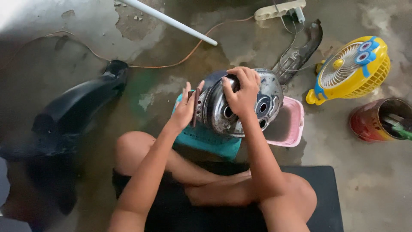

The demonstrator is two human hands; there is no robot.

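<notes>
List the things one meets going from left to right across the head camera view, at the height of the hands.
Black plastic fender → left hand holding a thin dark flat tool → round silver metal wheel hub gripped by the right hand → pink plastic tray → yellow and blue cartoon fan → red tin can.

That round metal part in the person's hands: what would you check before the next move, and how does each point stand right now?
1. Right hand grips the top of the metal part: ok.
2. Left hand presses a thin dark strip against the part's rim: ok.
3. Part rests steady over the teal stool and pink basin: cannot tell what bears it.
4. Orange cable lies apart from the hands: ok.
5. Yellow fan stands clear of the part: ok.
6. Tools in the red can within reach: cannot tell.
</notes>
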